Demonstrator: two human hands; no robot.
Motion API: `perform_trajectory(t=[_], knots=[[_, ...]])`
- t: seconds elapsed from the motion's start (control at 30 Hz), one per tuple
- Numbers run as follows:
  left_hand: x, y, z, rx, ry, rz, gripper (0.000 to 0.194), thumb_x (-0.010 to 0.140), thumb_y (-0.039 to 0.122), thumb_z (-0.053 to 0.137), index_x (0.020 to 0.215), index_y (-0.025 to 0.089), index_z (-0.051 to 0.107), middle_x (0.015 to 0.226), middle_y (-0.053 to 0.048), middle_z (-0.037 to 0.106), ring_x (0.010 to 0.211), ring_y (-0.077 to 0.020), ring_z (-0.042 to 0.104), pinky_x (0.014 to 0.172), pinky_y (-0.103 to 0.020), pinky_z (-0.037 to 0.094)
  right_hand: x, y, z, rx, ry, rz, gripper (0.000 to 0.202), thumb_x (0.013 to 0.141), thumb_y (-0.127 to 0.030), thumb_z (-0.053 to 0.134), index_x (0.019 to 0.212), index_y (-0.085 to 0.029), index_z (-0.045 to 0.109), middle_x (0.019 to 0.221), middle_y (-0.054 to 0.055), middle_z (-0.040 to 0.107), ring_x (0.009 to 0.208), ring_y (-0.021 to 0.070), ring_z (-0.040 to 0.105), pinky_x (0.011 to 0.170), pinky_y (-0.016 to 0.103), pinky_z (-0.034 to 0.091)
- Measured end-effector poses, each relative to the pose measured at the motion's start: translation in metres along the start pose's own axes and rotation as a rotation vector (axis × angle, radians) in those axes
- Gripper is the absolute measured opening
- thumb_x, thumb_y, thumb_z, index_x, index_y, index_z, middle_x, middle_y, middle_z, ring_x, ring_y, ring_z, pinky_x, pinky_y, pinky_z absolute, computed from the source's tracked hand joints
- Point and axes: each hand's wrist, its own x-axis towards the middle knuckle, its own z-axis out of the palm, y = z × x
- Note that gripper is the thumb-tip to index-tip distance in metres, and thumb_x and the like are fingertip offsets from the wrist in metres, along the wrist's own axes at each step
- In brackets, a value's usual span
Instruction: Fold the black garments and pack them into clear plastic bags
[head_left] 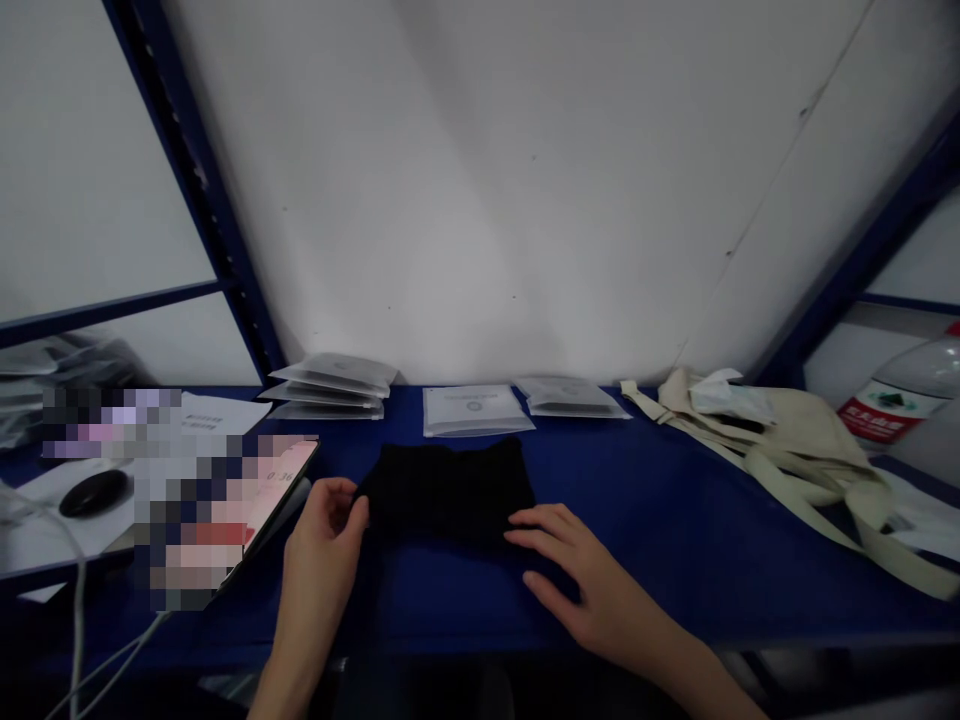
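Note:
A black cloth [450,490], folded into a rough rectangle, lies flat on the blue table [637,530] in front of me. At its left edge, my left hand [330,530] pinches the fabric between thumb and fingers. My right hand [570,570] rests by the lower right corner, its fingers apart and the fingertips touching or just beside the cloth. Behind the cloth lies a flat frosted plastic bag [477,410] with a printed mark.
More frosted bags are stacked at the back left [330,390] and back right [574,396]. A phone [255,500], a black mouse [94,493], papers and white cables lie left. Right are a cream canvas bag [802,430] and a bottle [900,395].

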Motion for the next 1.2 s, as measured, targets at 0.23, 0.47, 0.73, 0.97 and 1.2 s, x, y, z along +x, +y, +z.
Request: perform_trajectory(t=[0.23, 0.47, 0.73, 0.97, 1.2], knots=[[-0.024, 0.052, 0.041, 0.236, 0.117, 0.682, 0.011, 0.086, 0.018, 0.041, 0.084, 0.019, 0.052, 0.08, -0.003, 0.059, 0.078, -0.0166, 0.058, 0.071, -0.028, 0.047, 0.003, -0.014, 0.013, 0.039, 0.002, -0.024, 0.037, 0.083, -0.021, 0.05, 0.12, -0.022, 0.054, 0.125, 0.009, 0.052, 0.118, 0.0226, 0.043, 0.101, 0.043, 0.036], [-0.065, 0.059, 0.078, 0.422, -0.201, 1.074, 0.022, 0.082, 0.002, 0.035, 0.089, 0.016, 0.051, 0.08, -0.003, 0.056, 0.077, -0.0167, 0.055, 0.069, -0.029, 0.05, -0.012, -0.013, 0.01, 0.121, 0.032, -0.001, 0.037, 0.081, -0.017, 0.05, 0.117, -0.02, 0.056, 0.121, 0.012, 0.056, 0.113, 0.0233, 0.051, 0.097, 0.041, 0.041], [-0.071, 0.037, 0.077, 0.562, -0.188, 1.126, 0.028, 0.077, -0.001, 0.04, 0.098, 0.015, 0.051, 0.089, -0.005, 0.059, 0.094, -0.0222, 0.056, 0.08, -0.036, 0.048, -0.008, 0.017, -0.018, 0.102, 0.27, 0.104, 0.017, 0.086, -0.024, 0.046, 0.091, -0.021, 0.061, 0.096, 0.006, 0.065, 0.093, 0.0181, 0.06, 0.083, 0.033, 0.047], [-0.071, 0.026, 0.07, 0.674, -0.318, 1.093, 0.027, 0.074, -0.002, 0.041, 0.091, 0.017, 0.052, 0.091, -0.004, 0.06, 0.09, -0.0212, 0.057, 0.082, -0.037, 0.047, 0.048, 0.017, -0.042, 0.112, 0.315, 0.096, 0.015, 0.082, -0.021, 0.049, 0.091, -0.02, 0.061, 0.095, 0.004, 0.065, 0.091, 0.0174, 0.059, 0.084, 0.034, 0.045], [-0.035, 0.007, 0.046, 0.719, -0.345, 1.129, 0.05, 0.073, -0.005, 0.032, 0.116, 0.015, 0.05, 0.093, -0.007, 0.063, 0.089, -0.0197, 0.059, 0.083, -0.036, 0.047, 0.106, 0.019, -0.04, 0.081, 0.103, 0.058, 0.018, 0.08, -0.018, 0.053, 0.095, -0.019, 0.063, 0.103, 0.005, 0.065, 0.097, 0.0178, 0.058, 0.089, 0.033, 0.043]])
